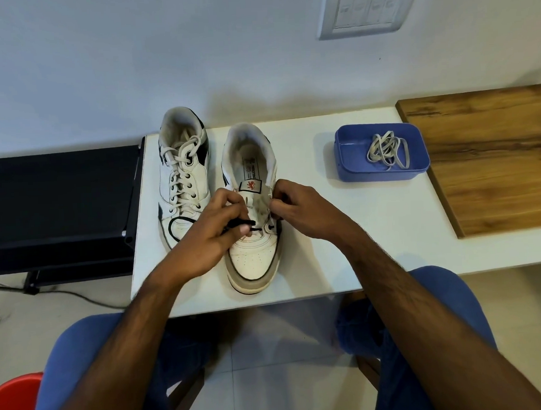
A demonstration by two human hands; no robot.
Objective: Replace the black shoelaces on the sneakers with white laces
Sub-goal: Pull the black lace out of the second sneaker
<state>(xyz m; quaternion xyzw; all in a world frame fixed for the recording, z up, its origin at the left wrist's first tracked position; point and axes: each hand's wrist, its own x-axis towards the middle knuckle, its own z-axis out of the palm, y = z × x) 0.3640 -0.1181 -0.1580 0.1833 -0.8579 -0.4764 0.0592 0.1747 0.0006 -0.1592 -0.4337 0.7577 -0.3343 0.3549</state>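
Two white sneakers stand side by side on the white table (342,232), toes toward me. The left sneaker (183,178) is laced with a white lace. On the right sneaker (254,255) a black lace (242,224) runs through the lowest eyelets only. My left hand (214,233) pinches the black lace between thumb and fingers at the shoe's left side. At the right eyelet row, my right hand (297,206) has its fingers curled and pinches the lace or the eyelet edge; which one is hidden. A loose white lace (387,150) lies coiled in a blue tray (351,166).
A wooden board (492,158) lies at the table's right end, just behind the blue tray. A black unit (56,209) stands left of the table. My knees sit under the table's front edge, and a red object (13,403) shows at the lower left.
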